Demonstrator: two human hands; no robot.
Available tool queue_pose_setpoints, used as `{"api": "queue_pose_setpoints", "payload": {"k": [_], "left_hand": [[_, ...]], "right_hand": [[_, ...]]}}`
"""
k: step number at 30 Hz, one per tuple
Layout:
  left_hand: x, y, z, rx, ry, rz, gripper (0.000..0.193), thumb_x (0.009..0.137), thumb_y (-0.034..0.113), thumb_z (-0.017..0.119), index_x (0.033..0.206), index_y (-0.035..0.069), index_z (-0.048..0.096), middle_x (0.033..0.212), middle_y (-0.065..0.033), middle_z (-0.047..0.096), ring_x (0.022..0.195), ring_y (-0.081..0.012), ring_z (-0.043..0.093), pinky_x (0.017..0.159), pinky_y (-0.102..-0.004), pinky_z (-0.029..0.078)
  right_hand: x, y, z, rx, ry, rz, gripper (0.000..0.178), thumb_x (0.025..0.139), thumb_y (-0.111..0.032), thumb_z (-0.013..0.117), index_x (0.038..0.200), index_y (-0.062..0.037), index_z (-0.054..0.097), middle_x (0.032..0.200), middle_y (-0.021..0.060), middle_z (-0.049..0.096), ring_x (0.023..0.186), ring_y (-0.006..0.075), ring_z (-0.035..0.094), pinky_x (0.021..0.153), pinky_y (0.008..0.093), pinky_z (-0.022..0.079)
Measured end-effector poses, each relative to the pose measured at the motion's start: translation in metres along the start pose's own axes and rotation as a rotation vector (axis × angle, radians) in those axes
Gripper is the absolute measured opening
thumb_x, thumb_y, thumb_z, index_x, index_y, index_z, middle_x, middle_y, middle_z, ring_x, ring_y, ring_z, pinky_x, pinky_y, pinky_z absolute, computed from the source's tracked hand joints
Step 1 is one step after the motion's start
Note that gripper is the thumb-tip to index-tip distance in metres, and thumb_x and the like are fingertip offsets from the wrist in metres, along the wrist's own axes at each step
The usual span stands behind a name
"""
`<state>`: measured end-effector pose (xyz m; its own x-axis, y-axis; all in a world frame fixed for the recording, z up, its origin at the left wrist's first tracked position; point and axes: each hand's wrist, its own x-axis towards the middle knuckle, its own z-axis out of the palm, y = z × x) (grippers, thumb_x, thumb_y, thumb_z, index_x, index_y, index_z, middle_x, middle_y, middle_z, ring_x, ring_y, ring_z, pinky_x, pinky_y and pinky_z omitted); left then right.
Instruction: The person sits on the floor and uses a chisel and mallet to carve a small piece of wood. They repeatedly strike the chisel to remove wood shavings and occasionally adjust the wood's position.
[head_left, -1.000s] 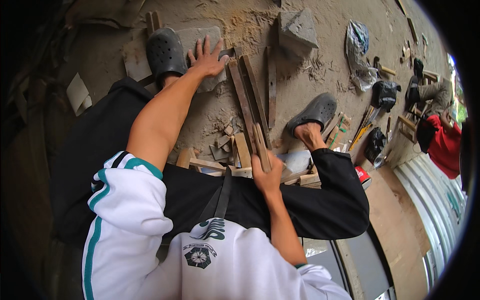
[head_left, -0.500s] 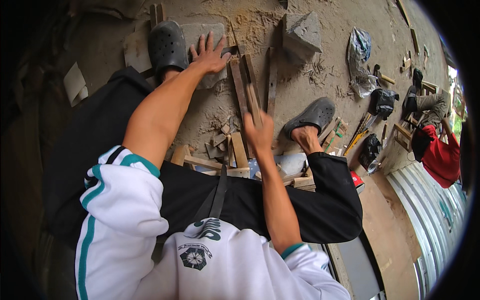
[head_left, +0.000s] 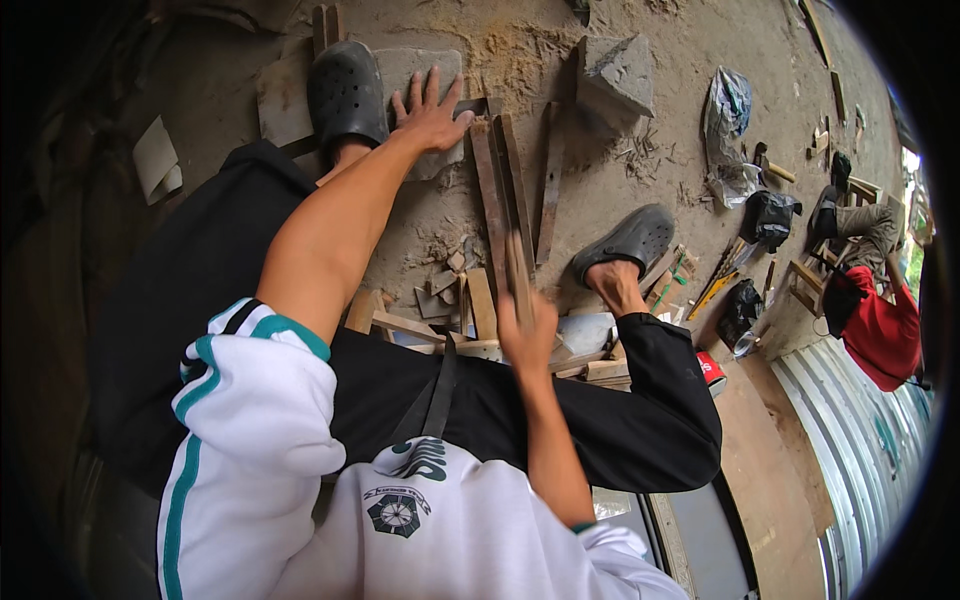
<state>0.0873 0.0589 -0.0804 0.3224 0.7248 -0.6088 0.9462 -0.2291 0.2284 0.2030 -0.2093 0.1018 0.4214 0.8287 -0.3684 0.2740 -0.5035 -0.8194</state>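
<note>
My left hand (head_left: 432, 118) lies with fingers spread on a flat grey concrete block (head_left: 437, 72), beside the dark clog (head_left: 346, 95) on my left foot. Its thumb side is by the end of a dark flat bar (head_left: 474, 106). Closed round a wooden strip (head_left: 518, 278), my right hand (head_left: 529, 328) is over my lap side of the work, between my legs. The strip points away from me and is smeared by motion, so its exact kind is unclear. Just beyond it, long narrow wooden bars (head_left: 491, 190) lie on the ground, with another bar (head_left: 549, 190) to their right.
Wood offcuts (head_left: 482, 305) are heaped between my legs. A rough concrete block (head_left: 614, 78) stands farther off. At the right lie a hammer (head_left: 777, 170), a handsaw (head_left: 712, 296) and black plastic bags (head_left: 770, 218). Another person in red (head_left: 880, 325) sits at the far right.
My right hand has drawn back toward me with the wooden strip. The left hand stays on the block. The whole view has shifted slightly.
</note>
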Motion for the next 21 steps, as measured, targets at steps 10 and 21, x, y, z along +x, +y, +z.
{"api": "queue_pose_setpoints", "payload": {"k": [10,21], "left_hand": [[0.002,-0.001,0.004,0.002,0.032,-0.017,0.071,0.099,0.059,0.031,0.156,0.033,-0.001,0.163,-0.0069,-0.015,0.148,-0.0352,-0.015,0.114,-0.0636,-0.003],[0.001,-0.001,0.003,-0.035,0.027,0.001,0.074,0.097,0.06,0.034,0.157,0.031,0.001,0.163,-0.0089,-0.014,0.148,-0.0366,-0.015,0.115,-0.0618,-0.005]], "right_hand": [[0.008,0.001,0.012,0.014,0.016,-0.011,0.013,0.083,-0.009,0.059,0.074,0.0008,0.059,0.057,0.0148,0.052,0.052,0.0153,0.054,0.052,0.0357,0.044],[-0.004,-0.001,-0.006,-0.053,-0.056,0.029,0.013,0.083,-0.01,0.06,0.081,0.0015,0.065,0.059,0.0136,0.056,0.056,0.0141,0.057,0.055,0.0337,0.046]]}}
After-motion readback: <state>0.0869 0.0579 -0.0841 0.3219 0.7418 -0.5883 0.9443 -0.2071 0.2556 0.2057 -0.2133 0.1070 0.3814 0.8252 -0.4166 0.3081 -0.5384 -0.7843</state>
